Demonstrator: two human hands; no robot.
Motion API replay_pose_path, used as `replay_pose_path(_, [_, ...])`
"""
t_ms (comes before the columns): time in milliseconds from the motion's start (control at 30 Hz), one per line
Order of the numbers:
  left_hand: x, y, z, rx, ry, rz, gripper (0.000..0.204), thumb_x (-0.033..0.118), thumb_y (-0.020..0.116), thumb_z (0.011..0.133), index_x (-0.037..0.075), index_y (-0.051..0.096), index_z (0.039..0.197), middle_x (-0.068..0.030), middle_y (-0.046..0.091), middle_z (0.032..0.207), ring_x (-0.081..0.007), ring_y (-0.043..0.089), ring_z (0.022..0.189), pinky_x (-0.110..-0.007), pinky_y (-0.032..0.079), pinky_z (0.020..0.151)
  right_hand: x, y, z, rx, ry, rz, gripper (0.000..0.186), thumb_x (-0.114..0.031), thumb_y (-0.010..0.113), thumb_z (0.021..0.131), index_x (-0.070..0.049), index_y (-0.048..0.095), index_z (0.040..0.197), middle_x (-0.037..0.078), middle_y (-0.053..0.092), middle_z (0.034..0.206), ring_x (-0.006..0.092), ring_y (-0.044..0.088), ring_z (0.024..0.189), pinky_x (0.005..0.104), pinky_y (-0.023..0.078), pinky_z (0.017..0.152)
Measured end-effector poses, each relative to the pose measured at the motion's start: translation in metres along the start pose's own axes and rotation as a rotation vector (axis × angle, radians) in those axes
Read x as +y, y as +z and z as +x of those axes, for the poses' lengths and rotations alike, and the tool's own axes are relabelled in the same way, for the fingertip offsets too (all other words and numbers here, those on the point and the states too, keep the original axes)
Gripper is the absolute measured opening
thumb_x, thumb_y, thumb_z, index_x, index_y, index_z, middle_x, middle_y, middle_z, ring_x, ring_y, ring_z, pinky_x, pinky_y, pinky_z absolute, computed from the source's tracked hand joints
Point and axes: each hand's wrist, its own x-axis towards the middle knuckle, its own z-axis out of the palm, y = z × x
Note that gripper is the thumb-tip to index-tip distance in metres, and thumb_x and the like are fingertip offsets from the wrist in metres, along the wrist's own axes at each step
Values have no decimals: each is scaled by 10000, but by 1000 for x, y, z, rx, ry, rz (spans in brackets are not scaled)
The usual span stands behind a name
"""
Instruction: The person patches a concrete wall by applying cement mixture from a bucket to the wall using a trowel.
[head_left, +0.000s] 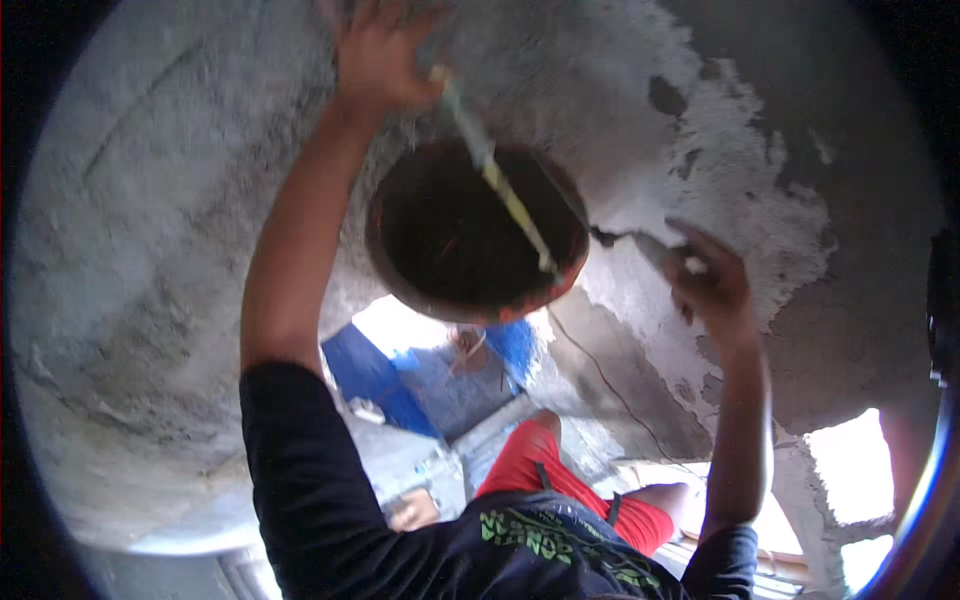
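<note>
My left hand (385, 60) is raised at the top, against the rough grey cement surface, its fingers stretched and partly blurred. Close to its thumb is the upper end of a pale stick-like strip (515, 205) with yellowish patches; I cannot tell whether the thumb touches it. This strip slants over a round, dark-mouthed tub (450, 240) with a reddish rim, its lower end near the rim. On the right, my right hand (715, 280) is closed around the light handle of what looks like a trowel (650, 247). Its dark neck points at the tub's right edge; the blade is hard to make out.
Grey cement (180, 200) surrounds the tub, with a paler, patchy coat (740, 170) at right. Below are blue panels (375, 375), a thin cord (600, 370), my red shorts (520, 460) and bright openings (850, 465). Another person's hand seems to show beneath the tub (485, 312).
</note>
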Motion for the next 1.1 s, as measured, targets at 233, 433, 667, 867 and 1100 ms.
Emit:
replay_pose_path(233, [115, 13, -112, -483, 238, -413, 558, 213, 808, 577, 132, 684, 1115, 15, 661, 724, -233, 661, 651, -422, 528, 700, 129, -1, -145, 91, 316, 791, 412, -96, 673, 787, 78, 628, 1158, 46, 608, 792, 113, 510, 560, 256, 375, 473])
replay_pose_path(433, [183, 36, -213, -471, -217, -638, 90, 198, 697, 805, 127, 647, 828, -104, 650, 682, -332, 665, 635, -448, 517, 576, 181, 27, -248, 33, 427, 1028, 357, -181, 736, 783, 8, 580, 1043, 54, 569, 764, 138, 503, 538, 271, 371, 461])
replay_pose_path(667, [280, 44, -280, -498, -457, -710, 271, 344, 721, 887, 82, 671, 836, -105, 615, 590, -271, 659, 547, -371, 501, 512, 227, 24, -280, -117, 607, 548, 600, -297, 758, 876, -75, 474, 1356, 107, 571, 1116, 140, 531, 944, 285, 439, 755])
replay_pose_path(867, [299, 17, -285, -384, -367, -761, 253, 248, 758, 856, 54, 635, 750, -90, 608, 606, -273, 622, 524, -370, 461, 498, 199, 40, -287, -35, 453, 351, 297, -282, 719, 905, -6, 675, 1007, -14, 527, 611, 85, 417, 489, 277, 322, 461])
replay_pose_path(1100, [333, -33, -286, -561, -541, -739, 283, 289, 800, 817, 83, 638, 710, -47, 532, 510, -195, 534, 441, -352, 378, 442, 154, 65, -269, 141, 561, 407, 428, -290, 723, 901, -47, 610, 1234, 21, 613, 782, 131, 537, 661, 312, 436, 603])
